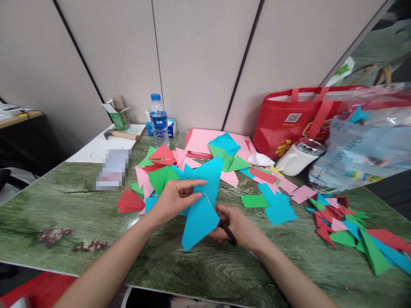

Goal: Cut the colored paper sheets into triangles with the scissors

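Note:
A sheet of blue paper (203,214) with pointed corners is held up over the middle of the table. My left hand (173,197) pinches its left side between thumb and fingers. My right hand (233,226) is closed round black-handled scissors (227,232) at the paper's right edge. A thin blade shows against the blue sheet, and the rest of the scissors is hidden. Behind and left of the paper lie green pieces (157,177), red pieces (130,202) and pink ones. More blue pieces (279,207) lie to the right.
A water bottle (159,122), an opened small box (118,115) and a hammer (122,134) stand or lie at the back left. At the back right are a red bag (282,115), a white mug (295,158) and a plastic bag (356,149). Folded coloured paper (349,226) is heaped at the right.

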`<state>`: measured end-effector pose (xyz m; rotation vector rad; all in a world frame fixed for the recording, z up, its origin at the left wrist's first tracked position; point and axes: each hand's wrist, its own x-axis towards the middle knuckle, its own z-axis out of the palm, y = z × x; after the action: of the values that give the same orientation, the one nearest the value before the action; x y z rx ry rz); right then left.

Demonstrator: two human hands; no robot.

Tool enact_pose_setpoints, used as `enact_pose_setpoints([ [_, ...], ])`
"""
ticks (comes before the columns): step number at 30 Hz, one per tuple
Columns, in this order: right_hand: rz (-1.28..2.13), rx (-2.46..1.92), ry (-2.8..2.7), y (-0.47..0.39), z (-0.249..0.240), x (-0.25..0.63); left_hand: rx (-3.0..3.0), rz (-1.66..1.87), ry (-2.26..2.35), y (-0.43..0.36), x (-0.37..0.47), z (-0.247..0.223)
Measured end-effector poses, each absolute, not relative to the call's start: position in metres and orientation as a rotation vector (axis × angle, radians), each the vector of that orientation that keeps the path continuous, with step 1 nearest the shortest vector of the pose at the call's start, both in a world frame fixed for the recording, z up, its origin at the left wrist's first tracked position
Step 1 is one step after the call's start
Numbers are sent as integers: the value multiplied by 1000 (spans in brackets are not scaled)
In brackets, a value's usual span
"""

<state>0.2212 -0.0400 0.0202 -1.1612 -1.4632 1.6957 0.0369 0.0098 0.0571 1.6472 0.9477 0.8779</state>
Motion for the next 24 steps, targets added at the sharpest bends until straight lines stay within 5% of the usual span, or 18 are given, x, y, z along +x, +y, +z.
enact_pose_setpoints([
  [24, 1701, -1056, -1506, -39, 20, 223, 1643, 722, 840, 8, 35, 51],
])
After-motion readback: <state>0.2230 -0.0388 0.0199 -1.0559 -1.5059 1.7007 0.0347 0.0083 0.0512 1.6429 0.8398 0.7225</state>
